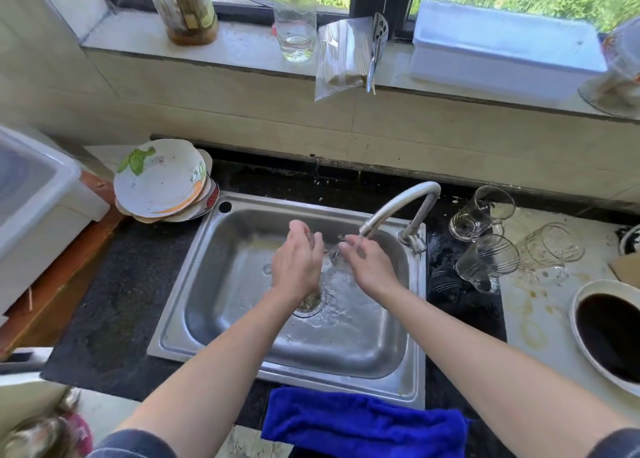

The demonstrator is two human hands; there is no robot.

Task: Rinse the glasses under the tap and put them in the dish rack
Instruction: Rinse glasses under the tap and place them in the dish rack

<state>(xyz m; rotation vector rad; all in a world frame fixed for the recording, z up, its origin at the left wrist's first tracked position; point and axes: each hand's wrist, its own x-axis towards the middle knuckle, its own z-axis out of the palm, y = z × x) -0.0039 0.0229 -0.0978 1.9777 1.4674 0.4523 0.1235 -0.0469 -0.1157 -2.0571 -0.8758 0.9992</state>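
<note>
Sunlit kitchen, with a dark stone counter [121, 302] running below a window sill [242, 42]. Leaning over a steel sink [346, 347], both bare forearms stretching out above the basin. Curling the left hand [298, 263] round a clear glass [329, 253], mostly hidden behind the fingers, and holding it over the basin just beside the stream. Holding the right hand [367, 265] directly under the spout of the tap [401, 201], fingers fairly straight and close together, gripping nothing; fingertips reaching toward the rim of the glass, though impossible to tell whether actually touching. Pouring water over those fingers and splashing down near the drain under the left wrist. Lying on their sides on the counter to the right of the right hand, well apart from it: three more glasses [488, 260]. Sitting beyond and to the left of the left hand: a stack of plates [162, 180]. Hanging over the sink's near edge, between the forearms: a blue cloth [363, 419]. Resting farther right, past the glasses: a bowl [574, 322] of dark liquid.
</note>
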